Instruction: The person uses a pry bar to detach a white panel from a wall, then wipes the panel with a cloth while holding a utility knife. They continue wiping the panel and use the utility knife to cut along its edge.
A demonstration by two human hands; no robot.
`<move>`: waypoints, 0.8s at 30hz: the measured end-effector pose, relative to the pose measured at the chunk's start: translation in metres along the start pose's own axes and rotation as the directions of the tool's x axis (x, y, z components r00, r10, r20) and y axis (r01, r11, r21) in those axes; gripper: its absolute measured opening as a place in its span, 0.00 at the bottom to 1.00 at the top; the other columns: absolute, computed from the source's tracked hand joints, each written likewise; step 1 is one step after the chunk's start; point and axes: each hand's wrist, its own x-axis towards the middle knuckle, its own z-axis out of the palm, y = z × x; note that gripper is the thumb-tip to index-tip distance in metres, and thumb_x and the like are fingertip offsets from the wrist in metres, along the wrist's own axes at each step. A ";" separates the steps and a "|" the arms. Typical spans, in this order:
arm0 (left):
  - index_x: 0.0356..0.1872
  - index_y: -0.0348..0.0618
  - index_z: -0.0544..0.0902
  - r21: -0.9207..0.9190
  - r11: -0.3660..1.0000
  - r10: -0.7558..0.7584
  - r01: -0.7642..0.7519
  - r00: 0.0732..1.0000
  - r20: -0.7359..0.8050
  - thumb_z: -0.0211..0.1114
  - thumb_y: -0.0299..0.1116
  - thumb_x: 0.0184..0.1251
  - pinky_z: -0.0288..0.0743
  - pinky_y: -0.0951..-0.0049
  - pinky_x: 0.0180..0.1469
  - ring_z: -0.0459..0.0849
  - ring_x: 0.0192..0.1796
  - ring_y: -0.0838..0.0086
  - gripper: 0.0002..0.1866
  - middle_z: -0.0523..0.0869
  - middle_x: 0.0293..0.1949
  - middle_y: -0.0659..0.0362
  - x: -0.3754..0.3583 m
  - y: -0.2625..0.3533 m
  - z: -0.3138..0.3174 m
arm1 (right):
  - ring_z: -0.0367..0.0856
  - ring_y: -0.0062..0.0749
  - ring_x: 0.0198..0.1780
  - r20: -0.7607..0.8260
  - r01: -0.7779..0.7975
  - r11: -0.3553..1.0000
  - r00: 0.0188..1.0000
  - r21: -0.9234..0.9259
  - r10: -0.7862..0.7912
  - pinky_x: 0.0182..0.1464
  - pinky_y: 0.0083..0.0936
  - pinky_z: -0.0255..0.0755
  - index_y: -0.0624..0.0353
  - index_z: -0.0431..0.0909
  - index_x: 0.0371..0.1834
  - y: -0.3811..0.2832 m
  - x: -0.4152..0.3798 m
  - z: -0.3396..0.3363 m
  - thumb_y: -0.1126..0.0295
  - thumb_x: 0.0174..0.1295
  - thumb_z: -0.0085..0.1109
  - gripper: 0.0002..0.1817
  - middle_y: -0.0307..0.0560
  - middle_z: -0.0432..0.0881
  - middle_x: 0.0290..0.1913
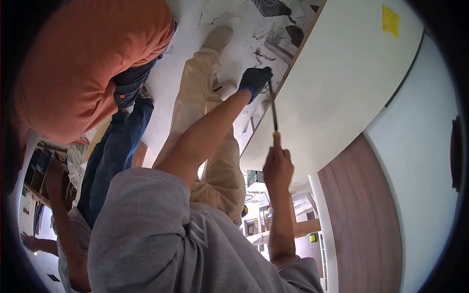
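Observation:
My right hand is bare and wrapped round the yellow handle of a long, dark file. My left hand, in a dark glove with a blue cuff, is closed at the far tip of the same tool. The file lies slantwise over the long edge of a large white panel, its blade overlapping the panel face near that edge. A brownish core shows along the panel's edge.
A person in an orange shirt bends close on my left. Another person's arm shows at lower left. Dark scraps and broken pieces litter the floor beyond my foot. A yellow note sticks to the panel; a brown wood-grain board stands at right.

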 end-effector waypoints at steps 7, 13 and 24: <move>0.33 0.36 0.85 -0.523 0.839 -0.088 0.148 0.987 0.137 0.55 0.43 0.68 0.76 0.72 0.38 0.86 0.34 0.69 0.19 0.88 0.30 0.53 0.037 0.002 0.005 | 0.79 0.45 0.26 -0.102 -0.011 0.999 0.995 0.050 0.016 0.29 0.39 0.74 0.49 0.68 0.65 -0.012 0.017 0.005 0.69 0.66 0.51 0.23 0.51 0.75 0.26; 0.35 0.39 0.85 -0.426 0.905 0.068 -0.019 0.993 0.101 0.59 0.45 0.67 0.75 0.76 0.41 0.83 0.35 0.76 0.18 0.87 0.34 0.59 0.015 0.098 -0.017 | 0.75 0.37 0.19 -0.312 0.106 0.994 0.945 0.003 -0.100 0.22 0.34 0.70 0.48 0.72 0.63 -0.018 0.024 -0.063 0.71 0.64 0.54 0.22 0.45 0.71 0.23; 0.30 0.38 0.86 -0.043 0.978 0.206 -0.204 0.978 0.039 0.56 0.47 0.67 0.70 0.70 0.35 0.80 0.29 0.75 0.21 0.86 0.26 0.55 0.081 0.021 0.011 | 0.81 0.51 0.27 -0.039 -0.067 0.990 0.997 -0.127 0.062 0.30 0.41 0.77 0.47 0.65 0.67 -0.048 0.046 -0.058 0.67 0.67 0.48 0.24 0.53 0.77 0.32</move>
